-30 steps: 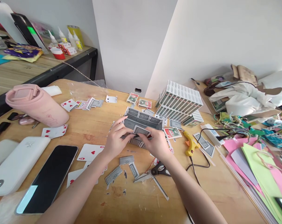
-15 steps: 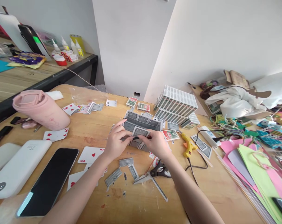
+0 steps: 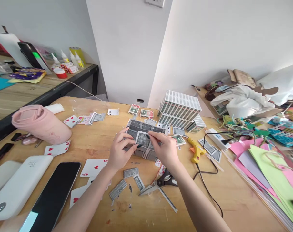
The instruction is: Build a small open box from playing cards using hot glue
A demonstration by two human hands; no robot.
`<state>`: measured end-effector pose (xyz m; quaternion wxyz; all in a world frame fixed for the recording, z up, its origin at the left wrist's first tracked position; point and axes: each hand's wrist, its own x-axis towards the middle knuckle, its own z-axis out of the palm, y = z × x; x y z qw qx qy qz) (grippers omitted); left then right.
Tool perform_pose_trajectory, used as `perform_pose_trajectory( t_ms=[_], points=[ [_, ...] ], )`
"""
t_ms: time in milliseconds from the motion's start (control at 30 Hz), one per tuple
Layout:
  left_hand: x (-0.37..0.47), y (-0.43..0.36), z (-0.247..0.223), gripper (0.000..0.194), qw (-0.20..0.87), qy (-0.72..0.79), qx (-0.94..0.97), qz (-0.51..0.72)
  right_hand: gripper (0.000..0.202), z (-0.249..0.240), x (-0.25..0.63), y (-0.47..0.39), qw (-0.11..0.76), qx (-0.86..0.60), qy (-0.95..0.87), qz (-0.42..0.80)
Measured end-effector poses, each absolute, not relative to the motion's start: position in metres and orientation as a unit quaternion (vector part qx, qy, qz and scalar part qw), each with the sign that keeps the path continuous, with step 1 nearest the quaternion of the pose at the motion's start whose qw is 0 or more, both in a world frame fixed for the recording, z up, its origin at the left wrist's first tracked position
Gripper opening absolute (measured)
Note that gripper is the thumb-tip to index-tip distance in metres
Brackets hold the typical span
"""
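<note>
A grey-backed playing card [image 3: 143, 140] is held tilted above an open box built from grey-backed cards [image 3: 144, 155]. My right hand [image 3: 164, 149] pinches the card near its upper right edge between thumb and forefinger. On the other side, my left hand [image 3: 120, 150] has thumb and forefinger closed at the card's lower left, with the other fingers curved over the box's left end. Parts of the box are hidden behind both hands. Black-handled scissors [image 3: 158, 183] lie open below my right hand, beside cut card pieces [image 3: 118, 189].
A yellow glue gun [image 3: 197, 151] with its cord lies to the right. Stacked card boxes [image 3: 180, 106] stand behind. On the left are a pink tumbler [image 3: 43, 125], a black phone [image 3: 54, 196], a white power bank [image 3: 20, 187] and face-up cards [image 3: 94, 167]. Coloured paper [image 3: 265, 174] lies far right.
The card has turned so its patterned back shows more fully. My right hand's fingers have shifted up along its edge, and the left fingers have spread a little. The camera view has tilted upward.
</note>
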<state>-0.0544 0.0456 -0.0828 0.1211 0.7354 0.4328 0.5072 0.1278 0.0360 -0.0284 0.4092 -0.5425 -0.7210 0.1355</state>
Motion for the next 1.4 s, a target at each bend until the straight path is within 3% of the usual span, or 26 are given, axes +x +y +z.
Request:
perform_pose_trajectory(
  t_ms=[167, 267, 367, 467, 700, 1200, 1400],
  points=[
    [-0.052, 0.043, -0.079, 0.004, 0.062, 0.433, 0.738, 0.513, 0.026, -0.028, 0.128, 0.048, 0.319, -0.594, -0.715, 0.187],
    [-0.051, 0.041, -0.074, 0.033, -0.038, 0.404, 0.772, 0.49, 0.026, -0.025, 0.128, 0.052, 0.291, -0.601, -0.714, 0.213],
    [-0.049, 0.039, -0.069, 0.031, -0.094, 0.33, 0.832, 0.437, 0.026, -0.027, 0.129, 0.055, 0.283, -0.592, -0.723, 0.217],
    [-0.046, 0.04, -0.066, 0.023, -0.106, 0.299, 0.851, 0.418, 0.024, -0.03, 0.133, 0.059, 0.292, -0.582, -0.729, 0.209],
    [-0.044, 0.04, -0.066, 0.022, -0.103, 0.306, 0.848, 0.419, 0.021, -0.022, 0.158, 0.065, 0.408, -0.608, -0.646, 0.216],
    [-0.036, 0.038, -0.069, 0.016, -0.113, 0.357, 0.825, 0.423, 0.018, -0.01, 0.177, 0.067, 0.385, -0.647, -0.585, 0.302],
    [-0.037, 0.035, -0.066, 0.028, -0.146, 0.362, 0.815, 0.428, 0.018, -0.005, 0.166, 0.059, 0.375, -0.612, -0.603, 0.348]
  ],
)
